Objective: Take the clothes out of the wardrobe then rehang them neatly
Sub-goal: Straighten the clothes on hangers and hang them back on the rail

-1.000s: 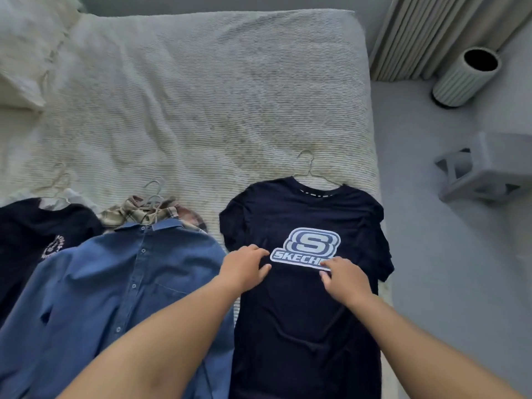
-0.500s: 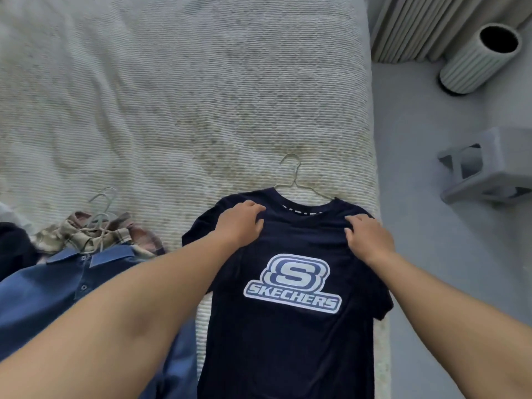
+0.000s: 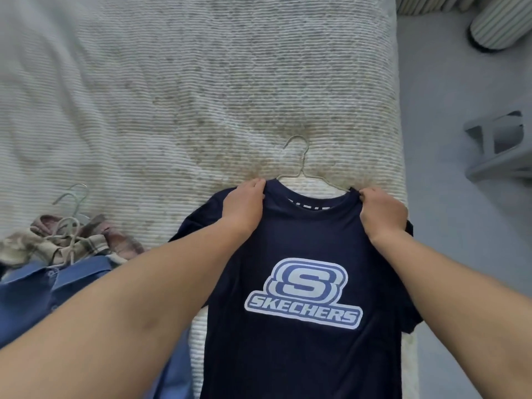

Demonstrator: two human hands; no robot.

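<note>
A navy T-shirt (image 3: 299, 358) with a white and blue logo lies flat on the bed (image 3: 201, 82), on a thin wire hanger (image 3: 300, 165) whose hook points away from me. My left hand (image 3: 244, 208) grips the shirt's left shoulder beside the collar. My right hand (image 3: 381, 213) grips the right shoulder, fingers curled into the fabric. The hanger's arms show bare in the neck opening between my hands.
A blue button shirt (image 3: 31, 295) and a plaid shirt (image 3: 72, 240) with wire hangers (image 3: 72, 203) lie at the left. Right of the bed is grey floor with a grey stool (image 3: 501, 148) and a ribbed white bin (image 3: 498, 24).
Both hands have gone from the logo up to the shoulders and taken hold beside the collar. The view has come closer and tilted down.
</note>
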